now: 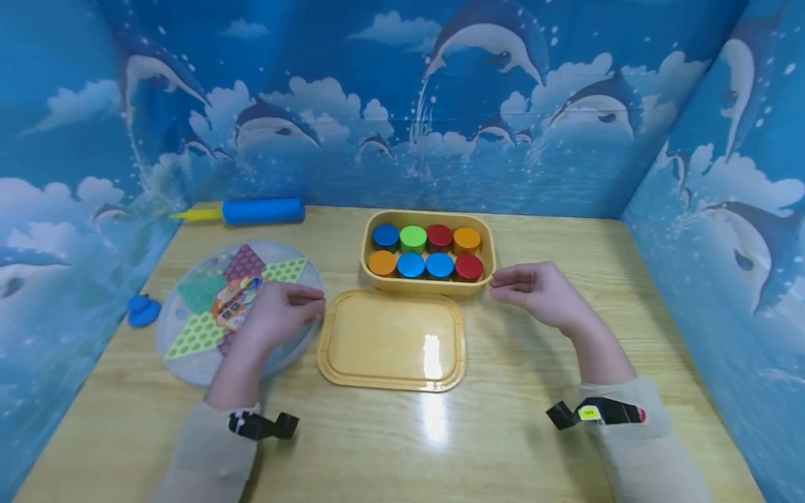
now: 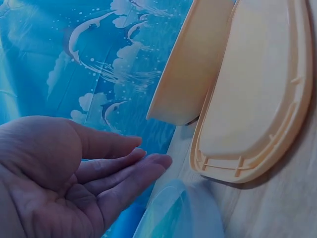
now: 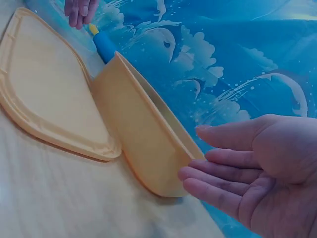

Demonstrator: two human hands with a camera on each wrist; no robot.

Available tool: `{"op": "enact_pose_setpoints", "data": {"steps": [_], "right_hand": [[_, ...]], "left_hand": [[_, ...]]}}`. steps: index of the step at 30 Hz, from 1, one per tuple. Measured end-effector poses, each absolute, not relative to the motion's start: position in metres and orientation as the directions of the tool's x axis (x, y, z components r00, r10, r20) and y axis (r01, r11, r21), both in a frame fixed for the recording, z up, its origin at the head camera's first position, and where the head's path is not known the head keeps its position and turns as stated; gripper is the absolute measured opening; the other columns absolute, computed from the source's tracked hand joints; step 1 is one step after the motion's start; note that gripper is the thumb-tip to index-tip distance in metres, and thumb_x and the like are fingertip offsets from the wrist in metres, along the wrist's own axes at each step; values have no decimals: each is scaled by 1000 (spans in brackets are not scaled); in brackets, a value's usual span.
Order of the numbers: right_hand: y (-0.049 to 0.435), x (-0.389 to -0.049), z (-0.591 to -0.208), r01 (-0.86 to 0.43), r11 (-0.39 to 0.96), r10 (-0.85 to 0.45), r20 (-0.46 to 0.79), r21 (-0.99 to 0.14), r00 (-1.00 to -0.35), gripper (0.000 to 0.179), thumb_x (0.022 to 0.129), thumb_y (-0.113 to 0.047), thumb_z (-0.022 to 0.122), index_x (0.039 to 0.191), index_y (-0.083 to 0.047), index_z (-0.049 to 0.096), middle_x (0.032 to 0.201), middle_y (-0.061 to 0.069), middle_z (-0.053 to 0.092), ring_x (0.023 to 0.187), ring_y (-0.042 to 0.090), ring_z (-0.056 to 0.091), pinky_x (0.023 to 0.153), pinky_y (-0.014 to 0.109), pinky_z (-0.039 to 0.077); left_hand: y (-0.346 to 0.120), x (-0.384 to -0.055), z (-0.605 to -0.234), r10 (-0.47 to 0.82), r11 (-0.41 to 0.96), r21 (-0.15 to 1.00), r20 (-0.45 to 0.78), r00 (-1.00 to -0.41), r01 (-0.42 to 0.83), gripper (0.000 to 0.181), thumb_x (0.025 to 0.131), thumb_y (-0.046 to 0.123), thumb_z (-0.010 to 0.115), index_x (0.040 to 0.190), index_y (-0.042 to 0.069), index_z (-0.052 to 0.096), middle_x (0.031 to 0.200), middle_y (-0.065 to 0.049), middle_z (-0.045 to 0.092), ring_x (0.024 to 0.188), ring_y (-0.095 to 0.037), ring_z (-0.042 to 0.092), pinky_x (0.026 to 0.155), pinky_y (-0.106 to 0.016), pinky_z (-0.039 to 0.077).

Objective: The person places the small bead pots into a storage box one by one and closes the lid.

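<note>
A yellow rectangular box (image 1: 428, 286) with rounded corners holds two rows of short round pieces, such as a green one (image 1: 413, 237), a dark blue one (image 1: 386, 235) and a red one (image 1: 469, 267). In front of it lies a matching yellow lid (image 1: 383, 342), its raised rim facing up. My right hand (image 1: 534, 293) is beside the box's right end, fingers nearly straight, fingertips close to the wall, holding nothing. Over the round patterned board's right part hovers my left hand (image 1: 283, 311), empty, with loosely extended fingers pointing toward the lid's left edge.
A round board (image 1: 195, 342) with a coloured star pattern lies at the left. Behind it is a blue pump (image 1: 264, 211) with a yellow tip. A small blue duck (image 1: 143, 310) sits at the table's left edge. Dolphin-printed curtains (image 1: 402, 105) border the table.
</note>
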State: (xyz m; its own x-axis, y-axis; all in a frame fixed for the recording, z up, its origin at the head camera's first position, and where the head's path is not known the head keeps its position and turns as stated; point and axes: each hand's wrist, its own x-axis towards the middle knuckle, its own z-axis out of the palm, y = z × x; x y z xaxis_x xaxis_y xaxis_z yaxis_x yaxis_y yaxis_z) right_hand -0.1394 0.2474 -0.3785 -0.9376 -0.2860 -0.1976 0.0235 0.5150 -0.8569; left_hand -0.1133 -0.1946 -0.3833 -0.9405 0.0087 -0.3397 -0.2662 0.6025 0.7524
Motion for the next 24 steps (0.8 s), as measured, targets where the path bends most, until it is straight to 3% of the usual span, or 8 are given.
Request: {"op": "enact_pose_setpoints", "data": {"steps": [4, 11, 24], "right_hand": [[245, -133, -390, 83, 476, -276, -238, -875, -931, 43, 99, -15, 78, 133, 8, 67, 123, 20, 73, 111, 28, 73, 93, 28, 62], [239, -123, -407, 158, 473, -318, -335, -867, -887, 49, 96, -21, 82, 132, 9, 68, 116, 16, 77, 106, 29, 74, 96, 36, 61], [221, -116, -419, 284, 395, -344, -428, -874, -836, 34, 98, -7, 77, 123, 15, 69, 105, 21, 77, 98, 32, 77, 86, 41, 66]], "left_hand": [[-194, -105, -384, 17, 606, 750, -345, -938, -264, 30, 104, 20, 71, 128, 3, 73, 116, -13, 75, 104, -26, 72, 87, -39, 63], [-190, -95, -388, 89, 596, 769, -351, -932, -233, 30, 101, 10, 70, 127, -5, 71, 115, -19, 75, 102, -28, 73, 87, -38, 64], [-184, -89, -392, 66, 675, 688, -418, -906, -268, 34, 104, 13, 68, 132, -5, 68, 121, -21, 73, 109, -31, 72, 90, -44, 64]]}}
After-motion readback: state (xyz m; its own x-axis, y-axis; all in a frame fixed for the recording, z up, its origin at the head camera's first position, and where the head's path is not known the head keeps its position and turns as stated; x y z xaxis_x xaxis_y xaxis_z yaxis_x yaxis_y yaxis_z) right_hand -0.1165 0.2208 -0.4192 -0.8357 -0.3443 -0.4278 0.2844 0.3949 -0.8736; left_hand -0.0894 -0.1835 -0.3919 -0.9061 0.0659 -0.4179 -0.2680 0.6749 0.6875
